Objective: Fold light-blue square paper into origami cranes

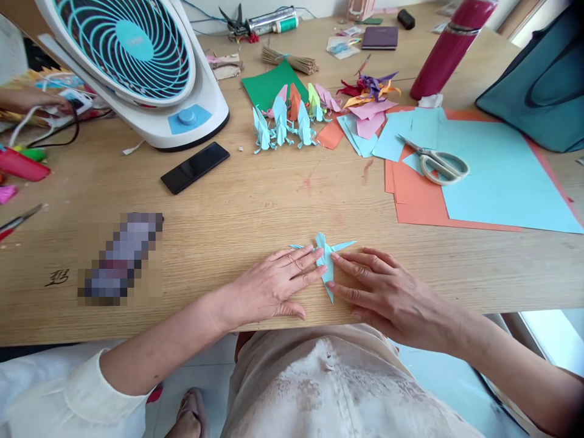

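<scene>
A light blue folded paper figure [325, 258] lies flat on the wooden table near its front edge, with narrow points sticking out to both sides and toward me. From the left, my left hand [278, 283] rests on it, fingers stretched out and fingertips touching the paper. My right hand [387, 292] comes in from the other side with its fingers spread, the tips on the paper's right edge. Neither hand grips anything. Fingertips cover parts of the figure's left side.
Finished paper figures [281, 118] stand at mid-table, before a green sheet [255, 88]. Scissors [440, 164] lie on blue and orange paper sheets [506, 176] at right. A fan [191, 115], a black phone [195, 168] and a co-worker's hand [41, 102] are at left; a red flask [449, 52] stands behind.
</scene>
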### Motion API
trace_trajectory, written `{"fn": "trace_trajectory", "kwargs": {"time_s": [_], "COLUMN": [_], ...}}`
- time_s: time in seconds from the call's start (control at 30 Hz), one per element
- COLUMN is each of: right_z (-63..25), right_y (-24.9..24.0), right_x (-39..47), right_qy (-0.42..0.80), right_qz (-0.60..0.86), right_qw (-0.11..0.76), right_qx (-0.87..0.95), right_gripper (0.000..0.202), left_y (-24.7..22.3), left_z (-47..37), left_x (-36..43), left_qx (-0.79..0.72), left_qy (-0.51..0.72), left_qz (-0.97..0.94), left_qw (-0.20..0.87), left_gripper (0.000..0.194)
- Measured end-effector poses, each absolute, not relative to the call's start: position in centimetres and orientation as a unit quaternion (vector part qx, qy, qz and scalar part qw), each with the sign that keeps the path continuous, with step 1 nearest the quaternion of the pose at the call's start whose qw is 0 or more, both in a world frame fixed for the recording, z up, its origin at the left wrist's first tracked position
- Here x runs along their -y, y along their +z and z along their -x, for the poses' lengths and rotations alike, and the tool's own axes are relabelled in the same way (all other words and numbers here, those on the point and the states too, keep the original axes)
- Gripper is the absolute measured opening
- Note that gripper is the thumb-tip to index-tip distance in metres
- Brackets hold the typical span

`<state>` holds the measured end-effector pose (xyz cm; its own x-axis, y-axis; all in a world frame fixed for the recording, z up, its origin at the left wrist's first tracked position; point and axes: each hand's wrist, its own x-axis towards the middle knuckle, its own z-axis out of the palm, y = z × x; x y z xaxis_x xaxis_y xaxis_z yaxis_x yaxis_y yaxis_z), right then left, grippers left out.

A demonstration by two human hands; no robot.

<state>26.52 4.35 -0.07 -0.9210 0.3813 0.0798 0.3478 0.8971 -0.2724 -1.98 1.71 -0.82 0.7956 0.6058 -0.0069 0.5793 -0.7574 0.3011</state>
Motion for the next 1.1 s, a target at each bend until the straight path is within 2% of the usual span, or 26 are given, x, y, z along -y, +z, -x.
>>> {"fn": "trace_trajectory", "kwargs": {"time_s": [0.17, 0.8, 0.97, 1.1], "right_z": [-26.8, -27.0, -27.9, -28.3], "right_y": [0.3, 1.4, 1.0, 0.4], "right_x": [-4.4, -4.1, -5.3, -6.4], "right_qy": [0.150, 0.176, 0.233, 0.276], "right_qz": [0.183, 0.167, 0.149, 0.234], "right_qw": [0.046, 0.078, 0.093, 0.174], "right_qx": [0.971, 0.967, 0.957, 0.916], "right_gripper": [0.043, 0.045, 0.039, 0.031], "left_y": [-0.6, -0.8, 0.1, 0.5], "left_z": [1.8, 1.1, 1.0, 0.7], "left_x": [-1.4, -0.7, -0.6, -0.8], "left_qx": [-0.317, -0.322, -0.340, -0.374], "left_qy": [0.055, 0.079, 0.083, 0.112], "left_qz": [-0.936, -0.934, -0.926, -0.908], "left_qw": [0.139, 0.132, 0.141, 0.153], "left_gripper": [0.078, 0.077, 0.080, 0.057]}}
